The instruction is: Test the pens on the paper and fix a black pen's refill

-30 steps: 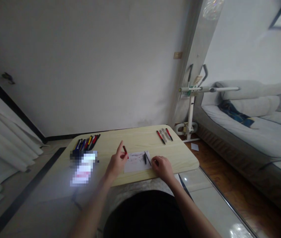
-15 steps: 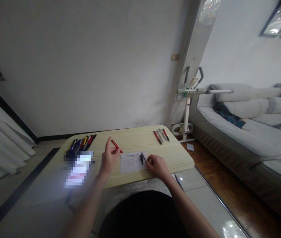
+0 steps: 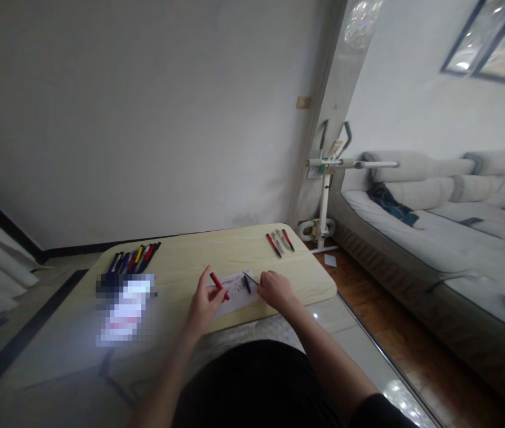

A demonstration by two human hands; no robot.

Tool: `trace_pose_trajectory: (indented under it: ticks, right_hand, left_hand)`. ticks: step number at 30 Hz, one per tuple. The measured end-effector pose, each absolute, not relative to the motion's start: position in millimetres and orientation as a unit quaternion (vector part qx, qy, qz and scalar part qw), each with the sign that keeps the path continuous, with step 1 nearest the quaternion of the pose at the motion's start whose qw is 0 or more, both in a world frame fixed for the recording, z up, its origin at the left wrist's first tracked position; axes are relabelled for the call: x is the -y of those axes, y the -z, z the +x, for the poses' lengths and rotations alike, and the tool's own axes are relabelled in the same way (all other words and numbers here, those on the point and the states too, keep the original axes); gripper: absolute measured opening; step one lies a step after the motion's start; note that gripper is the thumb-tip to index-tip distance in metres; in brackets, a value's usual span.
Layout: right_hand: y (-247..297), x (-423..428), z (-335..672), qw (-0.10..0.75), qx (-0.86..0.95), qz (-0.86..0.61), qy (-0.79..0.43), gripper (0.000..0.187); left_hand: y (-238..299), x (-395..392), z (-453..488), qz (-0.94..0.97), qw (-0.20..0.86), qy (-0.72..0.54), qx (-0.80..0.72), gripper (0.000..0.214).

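My left hand (image 3: 205, 303) pinches a red marker pen (image 3: 219, 285), which tilts over the left part of a white sheet of paper (image 3: 230, 304). Dark scribbles mark the paper. At the sheet's right edge my right hand (image 3: 275, 289) is closed around the end of a thin dark pen (image 3: 251, 279) pointing left. Beside that tip a short black piece (image 3: 247, 285), perhaps a cap or another pen, lies on the paper. The fingers of my right hand are partly hidden by its back.
Several pens (image 3: 134, 260) lie side by side at the table's left. Another row of red and pale pens (image 3: 280, 242) is at the back right of the wooden table (image 3: 208, 244). A blurred-out bright screen (image 3: 125, 309) is left. Exercise equipment (image 3: 325, 196) and a sofa (image 3: 395, 238) stand right.
My left hand has moved closer over the paper with the red marker pen, which has turned more upright. My right hand has turned, its knuckles up. The view has shifted slightly right.
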State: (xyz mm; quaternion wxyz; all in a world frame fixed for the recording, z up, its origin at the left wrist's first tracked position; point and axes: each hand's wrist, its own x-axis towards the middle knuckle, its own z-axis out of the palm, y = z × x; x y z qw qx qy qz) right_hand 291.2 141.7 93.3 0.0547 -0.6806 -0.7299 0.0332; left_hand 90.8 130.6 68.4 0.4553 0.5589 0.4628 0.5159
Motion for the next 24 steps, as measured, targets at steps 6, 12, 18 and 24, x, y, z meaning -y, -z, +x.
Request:
trace_pose_trajectory:
  ticks: [6,12,18,24]
  right_hand:
    - [-107.3,-146.0,290.1,-0.003,0.739,-0.672,-0.054,0.023]
    - [-108.9,-152.9,295.9,-0.020,0.761,-0.641,-0.099,0.024]
    - [-111.4,-151.8,319.8,0.043,0.765,-0.620,-0.167,0.019]
    - [-104.8,-151.4,326.0,0.157,0.747,-0.594,-0.253,0.014]
  left_hand:
    - [-63.0,-142.0,89.5,0.566,0.464,-0.493,-0.470,0.080]
    - [-63.4,-144.2,88.7,0.580,0.441,-0.492,-0.477,0.075]
    - [-78.1,-135.4,90.0,0.529,0.452,-0.547,-0.466,0.079]
    - [-85.0,-128.3,94.5,0.487,0.483,-0.556,-0.469,0.083]
